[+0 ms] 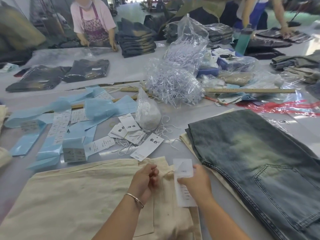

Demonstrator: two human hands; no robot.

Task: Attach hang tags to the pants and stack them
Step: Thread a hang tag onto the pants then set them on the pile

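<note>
right hand: pinched the hang tag, thumb across its middle.
left hand: fingers curled together, apparently nipping a thin string; the string itself was too faint to confirm.
hang tag: long axis ran near to far, just right of the left hand.
cream pants: lay under both hands, waistband at the far edge.
denim pants: stacked to the right.
loose tags: far, beyond the waistband.
nearer hand: the left sat closest to the waistband.

Loose hang tags on the table bear large brush-style Chinese characters, too blurred to read; smaller print is illegible.
</note>
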